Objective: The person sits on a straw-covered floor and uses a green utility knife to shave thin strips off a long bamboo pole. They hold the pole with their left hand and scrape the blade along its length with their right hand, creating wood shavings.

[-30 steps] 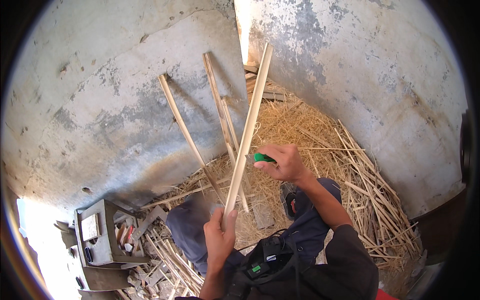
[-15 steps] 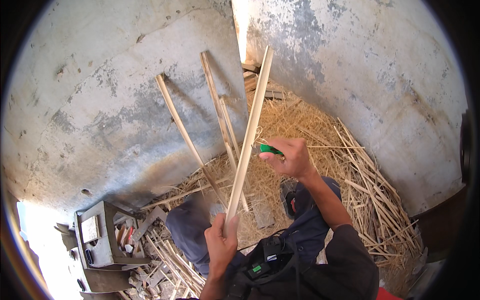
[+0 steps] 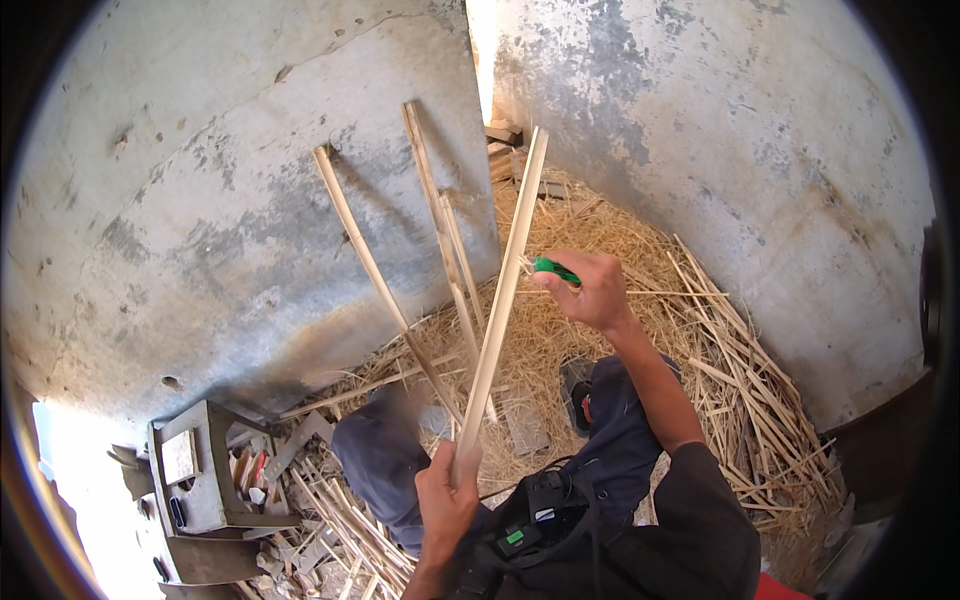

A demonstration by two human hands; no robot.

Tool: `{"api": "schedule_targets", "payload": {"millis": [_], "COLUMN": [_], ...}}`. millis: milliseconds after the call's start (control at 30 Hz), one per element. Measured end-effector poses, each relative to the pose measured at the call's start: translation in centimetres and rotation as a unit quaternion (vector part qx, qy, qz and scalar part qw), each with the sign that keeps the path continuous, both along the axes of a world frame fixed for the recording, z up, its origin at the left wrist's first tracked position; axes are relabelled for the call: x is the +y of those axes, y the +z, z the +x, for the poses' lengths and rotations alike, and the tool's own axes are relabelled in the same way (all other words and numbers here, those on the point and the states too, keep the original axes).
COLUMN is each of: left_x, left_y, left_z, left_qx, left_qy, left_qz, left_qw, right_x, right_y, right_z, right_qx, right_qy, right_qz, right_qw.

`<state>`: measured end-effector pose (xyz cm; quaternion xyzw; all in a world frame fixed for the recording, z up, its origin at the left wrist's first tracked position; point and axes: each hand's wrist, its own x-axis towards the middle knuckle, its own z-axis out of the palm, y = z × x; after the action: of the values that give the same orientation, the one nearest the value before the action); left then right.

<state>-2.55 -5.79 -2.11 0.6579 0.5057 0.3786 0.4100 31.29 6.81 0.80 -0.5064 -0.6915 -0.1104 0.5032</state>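
Note:
A long, pale wooden strip [image 3: 504, 300] slants upward and away in front of me, with a ridge along its length. My left hand [image 3: 446, 500] is closed around its lower end. My right hand [image 3: 597, 290] grips a small green-handled knife [image 3: 556, 269] beside the strip's right edge, above its middle. The knife's blade hardly shows. Thin curled shavings [image 3: 526, 265] cluster where the tool meets the strip.
Several wooden strips [image 3: 365, 255] lean on the left weathered wall [image 3: 240, 200]. Shavings [image 3: 585, 225] cover the floor, and split sticks [image 3: 755, 400] lie heaped at right. A wooden stool-like frame [image 3: 200, 500] lies at lower left. My bent knees [image 3: 375, 455] flank the strip.
My right hand and the knife have moved up along the strip and slightly right. The strip's far end has dropped lower in view, and my left hand has shifted slightly down.

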Motion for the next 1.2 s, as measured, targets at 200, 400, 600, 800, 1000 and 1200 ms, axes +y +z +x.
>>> {"api": "schedule_targets", "payload": {"millis": [200,400,600,800,1000,1200], "left_x": [-1.0,-2.1,-1.9,-1.4,-0.9,-0.9], "left_y": [-0.6,-1.0,-0.8,-0.2,-0.7,-1.4], "left_z": [-1.4,-2.4,-2.4,-2.5,-3.0,-3.8], "left_qx": [0.034,0.044,0.032,0.018,0.057,0.06], "left_qy": [-0.006,-0.03,-0.028,-0.027,-0.028,-0.017], "left_qz": [-0.028,-0.066,-0.057,-0.066,-0.044,-0.072], "left_qw": [0.999,0.996,0.997,0.997,0.997,0.995], "right_x": [2.4,3.5,4.2,4.6,4.9,4.7], "right_y": [0.5,1.2,1.0,1.0,0.7,0.3], "right_z": [3.7,6.9,6.9,6.7,6.2,6.6], "right_qx": [0.023,0.038,0.04,0.045,0.042,0.154], "right_qy": [-0.083,-0.14,-0.133,-0.143,-0.155,-0.045], "right_qz": [-0.041,-0.047,-0.053,-0.054,-0.048,-0.196], "right_qw": [0.995,0.988,0.989,0.987,0.986,0.967]}}
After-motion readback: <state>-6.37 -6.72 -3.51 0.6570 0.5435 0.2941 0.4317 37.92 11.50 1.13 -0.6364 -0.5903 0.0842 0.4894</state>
